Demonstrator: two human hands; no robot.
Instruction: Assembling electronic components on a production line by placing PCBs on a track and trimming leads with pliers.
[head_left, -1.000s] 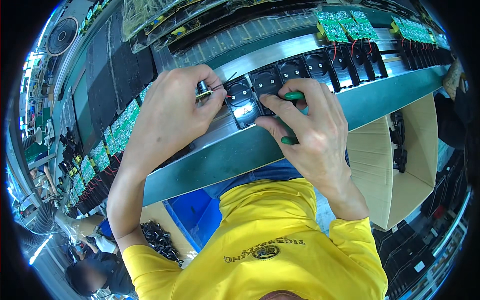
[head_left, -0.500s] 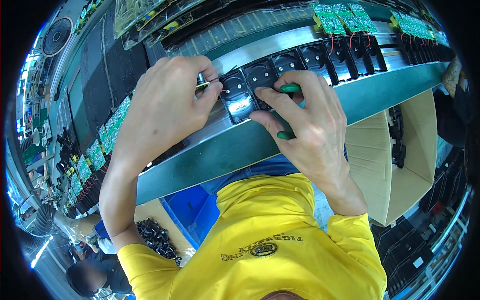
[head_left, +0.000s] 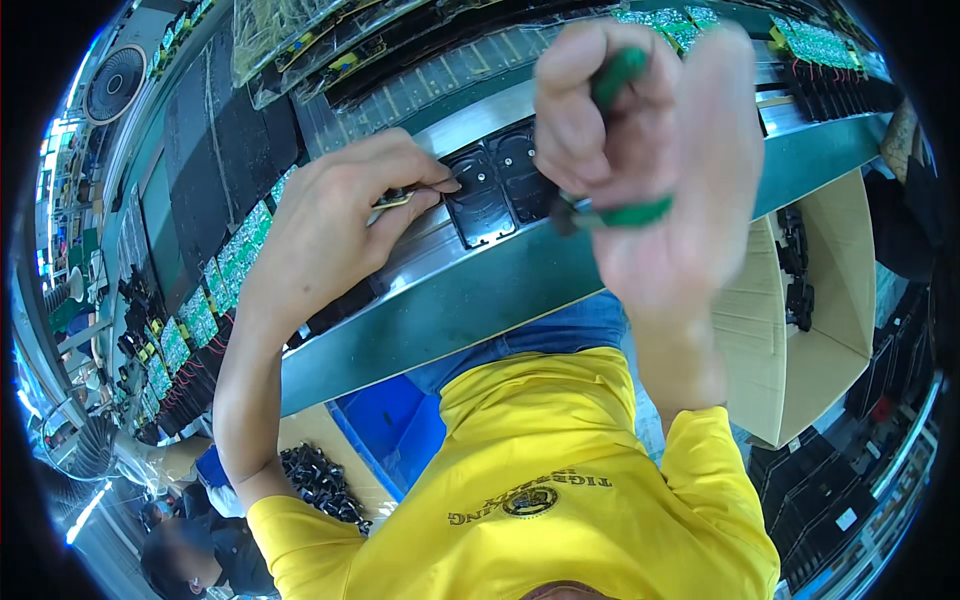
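Two hands were at work over the green bench [head_left: 470,320]. The left hand [head_left: 335,215] had its thumb and fingers pinched together on one small circuit board [head_left: 394,201] — mostly hidden, with only a pale yellowish edge showing. That board sat at the upper left corner of the nearest black case [head_left: 470,215], and the fingertips seemed to reach that corner, though I cannot tell whether they touched it.

The right hand [head_left: 690,165] was up over the row, with its fingers curled around one hand tool [head_left: 640,213] with two green handles (the hand was badly blurred). The handles stood apart; whether the tool's tip was open, I cannot tell.

Two black cases showed plainly, side by side on one metal rail [head_left: 415,245]; the right hand covered what lay beyond them. Green boards [head_left: 240,255] ran in a row at the left, too crowded to count, and more stood at the upper right.

One cardboard box [head_left: 740,350] stood right of the bench, with black parts [head_left: 797,275] inside. Below the bench were one blue bin [head_left: 385,420] and one heap of black pieces [head_left: 320,480] — past counting. Two fans [head_left: 115,82] showed at the left.
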